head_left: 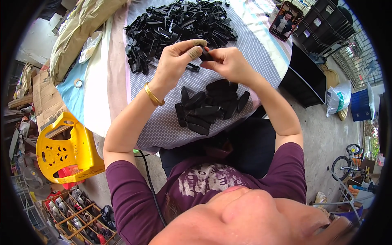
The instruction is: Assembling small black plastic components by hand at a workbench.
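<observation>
We see black piece (206, 54) at upper centre of frame, long axis slanting down toward right, between left hand (173, 63) and right hand (235, 64); both grips clamped on it, neither nearer.

A yellow plastic chair (83, 152) and a wooden shoe rack (73, 214) stand on grey concrete floor (314, 139).
</observation>
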`<action>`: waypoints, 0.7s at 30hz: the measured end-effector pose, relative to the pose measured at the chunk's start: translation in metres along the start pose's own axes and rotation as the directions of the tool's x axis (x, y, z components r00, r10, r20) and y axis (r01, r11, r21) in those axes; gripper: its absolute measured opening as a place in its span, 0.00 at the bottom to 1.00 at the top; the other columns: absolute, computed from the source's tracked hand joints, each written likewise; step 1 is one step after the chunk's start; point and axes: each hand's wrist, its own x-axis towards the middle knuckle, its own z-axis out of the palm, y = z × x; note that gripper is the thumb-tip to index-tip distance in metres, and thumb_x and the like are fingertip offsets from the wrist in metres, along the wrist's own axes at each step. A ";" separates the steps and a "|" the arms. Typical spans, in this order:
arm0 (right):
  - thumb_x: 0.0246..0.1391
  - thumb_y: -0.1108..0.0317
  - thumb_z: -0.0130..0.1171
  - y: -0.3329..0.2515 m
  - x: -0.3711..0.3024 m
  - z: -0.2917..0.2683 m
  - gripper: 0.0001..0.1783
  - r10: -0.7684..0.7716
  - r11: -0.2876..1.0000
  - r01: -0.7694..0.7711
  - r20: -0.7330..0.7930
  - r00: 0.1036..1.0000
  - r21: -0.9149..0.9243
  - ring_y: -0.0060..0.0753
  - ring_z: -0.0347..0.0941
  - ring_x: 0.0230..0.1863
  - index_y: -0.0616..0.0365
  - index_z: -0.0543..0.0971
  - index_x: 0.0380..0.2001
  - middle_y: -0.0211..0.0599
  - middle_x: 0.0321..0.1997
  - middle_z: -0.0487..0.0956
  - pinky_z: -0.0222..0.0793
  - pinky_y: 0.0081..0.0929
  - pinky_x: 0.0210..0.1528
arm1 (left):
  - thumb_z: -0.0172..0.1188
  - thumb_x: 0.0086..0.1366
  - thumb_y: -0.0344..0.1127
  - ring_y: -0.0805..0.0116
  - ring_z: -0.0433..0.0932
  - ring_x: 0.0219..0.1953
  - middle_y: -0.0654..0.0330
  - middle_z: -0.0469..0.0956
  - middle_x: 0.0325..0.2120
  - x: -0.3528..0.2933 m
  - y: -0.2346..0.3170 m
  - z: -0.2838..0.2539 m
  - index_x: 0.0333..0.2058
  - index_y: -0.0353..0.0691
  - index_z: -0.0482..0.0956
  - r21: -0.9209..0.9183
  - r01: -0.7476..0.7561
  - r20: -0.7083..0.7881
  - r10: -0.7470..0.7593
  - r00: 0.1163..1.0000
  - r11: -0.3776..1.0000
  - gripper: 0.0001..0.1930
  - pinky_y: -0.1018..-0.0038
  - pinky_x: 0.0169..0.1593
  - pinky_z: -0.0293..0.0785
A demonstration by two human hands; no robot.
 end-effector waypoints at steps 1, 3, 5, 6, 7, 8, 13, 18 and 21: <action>0.44 0.65 0.65 0.006 0.004 -0.009 0.15 0.052 0.999 -0.050 0.188 0.981 -0.016 0.20 0.65 0.19 0.62 0.79 0.35 0.37 0.24 0.78 0.65 0.18 0.26 | 0.57 0.58 0.26 0.77 0.75 0.35 0.59 0.79 0.32 0.001 -0.001 0.001 0.43 0.33 0.76 0.086 0.021 0.021 -0.023 1.000 0.996 0.13 0.82 0.42 0.72; 0.44 0.63 0.65 0.029 0.011 -0.026 0.17 -0.064 0.998 0.066 0.124 0.990 -0.013 0.22 0.67 0.21 0.61 0.78 0.37 0.38 0.27 0.77 0.66 0.20 0.27 | 0.60 0.56 0.28 0.79 0.75 0.31 0.58 0.80 0.29 -0.001 -0.001 0.001 0.49 0.35 0.71 0.368 0.012 0.062 -0.038 0.997 0.930 0.21 0.81 0.36 0.73; 0.43 0.60 0.65 0.052 0.012 -0.040 0.20 -0.170 0.985 0.172 0.059 0.984 -0.022 0.24 0.68 0.22 0.59 0.78 0.39 0.39 0.30 0.77 0.67 0.21 0.28 | 0.63 0.52 0.31 0.71 0.76 0.26 0.54 0.79 0.26 -0.008 0.011 0.017 0.51 0.39 0.69 0.587 -0.039 0.137 -0.052 0.989 0.809 0.26 0.77 0.31 0.72; 0.43 0.57 0.64 0.060 0.013 -0.045 0.21 -0.076 0.958 0.041 -0.114 0.991 -0.282 0.26 0.69 0.24 0.57 0.77 0.41 0.39 0.32 0.77 0.67 0.22 0.29 | 0.64 0.51 0.32 0.66 0.76 0.25 0.53 0.79 0.25 -0.010 0.014 0.022 0.50 0.40 0.69 0.685 -0.071 0.191 -0.085 0.978 0.725 0.26 0.75 0.31 0.72; 0.43 0.55 0.63 0.064 0.015 -0.045 0.23 -0.032 0.860 -0.126 -0.299 0.954 -0.495 0.27 0.70 0.25 0.54 0.77 0.43 0.39 0.35 0.76 0.68 0.24 0.31 | 0.66 0.48 0.32 0.67 0.76 0.27 0.54 0.79 0.29 -0.012 0.003 0.023 0.51 0.44 0.69 0.736 -0.187 0.266 -0.023 0.964 0.651 0.29 0.75 0.34 0.72; 0.43 0.55 0.63 0.067 0.015 -0.039 0.23 -0.037 0.862 -0.120 -0.297 0.954 -0.493 0.27 0.70 0.25 0.54 0.77 0.43 0.39 0.35 0.76 0.68 0.24 0.31 | 0.65 0.49 0.35 0.61 0.75 0.26 0.54 0.78 0.27 -0.015 -0.005 0.023 0.49 0.44 0.70 0.715 -0.374 0.380 0.122 0.917 0.590 0.27 0.72 0.33 0.73; 0.43 0.57 0.62 0.067 0.012 -0.020 0.16 -0.069 0.829 -0.079 -0.241 0.968 -0.554 0.34 0.74 0.27 0.53 0.79 0.35 0.37 0.33 0.76 0.70 0.27 0.32 | 0.64 0.51 0.37 0.64 0.73 0.25 0.55 0.77 0.28 -0.018 -0.003 0.024 0.45 0.44 0.75 0.626 -0.318 0.476 -0.025 0.879 0.712 0.21 0.72 0.32 0.71; 0.41 0.63 0.62 0.058 0.009 -0.014 0.12 -0.072 0.853 -0.044 -0.201 0.977 -0.521 0.34 0.76 0.30 0.57 0.79 0.29 0.35 0.34 0.76 0.71 0.28 0.33 | 0.63 0.51 0.29 0.77 0.68 0.22 0.59 0.76 0.28 -0.001 -0.005 0.012 0.40 0.40 0.78 0.649 -0.201 0.255 0.040 0.966 0.734 0.15 0.79 0.29 0.69; 0.41 0.65 0.62 0.063 0.009 -0.013 0.10 -0.119 0.895 0.019 -0.196 0.973 -0.445 0.35 0.76 0.29 0.59 0.78 0.28 0.36 0.33 0.77 0.71 0.28 0.33 | 0.63 0.50 0.28 0.72 0.71 0.26 0.59 0.77 0.32 0.021 -0.011 0.002 0.41 0.39 0.78 0.746 -0.170 0.167 0.066 0.984 0.644 0.17 0.76 0.33 0.71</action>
